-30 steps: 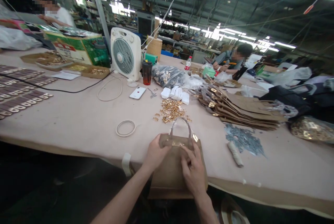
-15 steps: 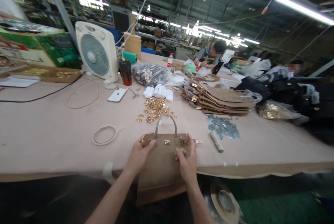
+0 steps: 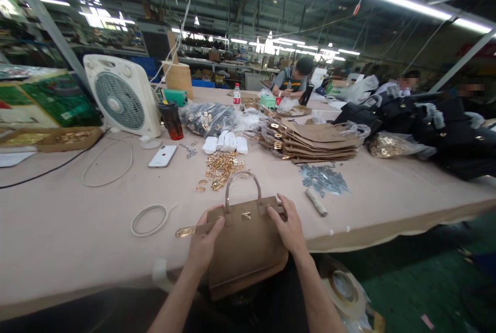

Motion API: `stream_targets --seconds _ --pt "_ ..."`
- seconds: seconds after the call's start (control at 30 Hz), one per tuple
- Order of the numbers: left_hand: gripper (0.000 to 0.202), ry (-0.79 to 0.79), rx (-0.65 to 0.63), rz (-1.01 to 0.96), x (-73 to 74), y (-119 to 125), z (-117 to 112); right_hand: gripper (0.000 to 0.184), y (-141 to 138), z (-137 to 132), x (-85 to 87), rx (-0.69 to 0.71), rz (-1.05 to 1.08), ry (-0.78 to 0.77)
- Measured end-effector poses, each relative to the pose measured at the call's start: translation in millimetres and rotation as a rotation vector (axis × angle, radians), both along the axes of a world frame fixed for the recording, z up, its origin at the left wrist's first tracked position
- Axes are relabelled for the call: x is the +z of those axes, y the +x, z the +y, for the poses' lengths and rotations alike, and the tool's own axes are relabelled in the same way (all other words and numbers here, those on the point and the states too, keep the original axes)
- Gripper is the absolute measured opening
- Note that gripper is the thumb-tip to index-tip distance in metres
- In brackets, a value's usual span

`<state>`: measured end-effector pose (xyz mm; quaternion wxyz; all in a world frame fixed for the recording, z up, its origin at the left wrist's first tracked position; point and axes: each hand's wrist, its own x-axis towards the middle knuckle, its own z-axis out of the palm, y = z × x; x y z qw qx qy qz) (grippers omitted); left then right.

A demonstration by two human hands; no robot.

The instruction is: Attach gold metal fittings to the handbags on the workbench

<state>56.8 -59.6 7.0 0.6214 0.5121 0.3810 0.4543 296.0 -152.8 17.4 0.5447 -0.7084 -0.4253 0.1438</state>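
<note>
A person's view down their own bare forearms at a long pale surface (image 3: 77, 209) in a busy workshop. A tan bag (image 3: 244, 242) lies at the near edge of the surface, its bottom hanging over the edge toward the person and its arched handle (image 3: 242, 183) standing up at the far side.

The left hand (image 3: 205, 237) has its grip closed on the bag's upper left corner, thumb lying across the front. A strap (image 3: 189, 230) with a gold tip sticks out to the left just beside it. The right hand (image 3: 289, 224) has its grip closed over the bag's upper right edge, fingers curled on top.

Just beyond the handle lies a scatter of gold fittings (image 3: 220, 167). To the left are a white ring (image 3: 149, 219) and, farther back, a phone (image 3: 163, 156) and a fan (image 3: 122, 95). To the right are grey pieces (image 3: 323, 180), a small roll (image 3: 316, 202) and a stack of tan panels (image 3: 318, 141). Other people sit at the far end.
</note>
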Motion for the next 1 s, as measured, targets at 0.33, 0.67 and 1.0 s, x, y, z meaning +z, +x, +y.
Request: stream_targets --seconds 0.33,0.67,1.0 --pt "0.04 0.067 -0.009 -0.01 4.7 -2 -4 0.044 2 -1 -5.2 0.248 0.4 0.022" --pt "0.045 -0.002 -0.028 -0.104 2.2 -5 -4 0.057 -5 -17 -9.8 0.151 0.282 0.063" --pt "0.04 0.101 -0.129 -0.134 46.4 -35 -19 0.055 -20 -62 -26.0 0.166 0.187 -0.032"
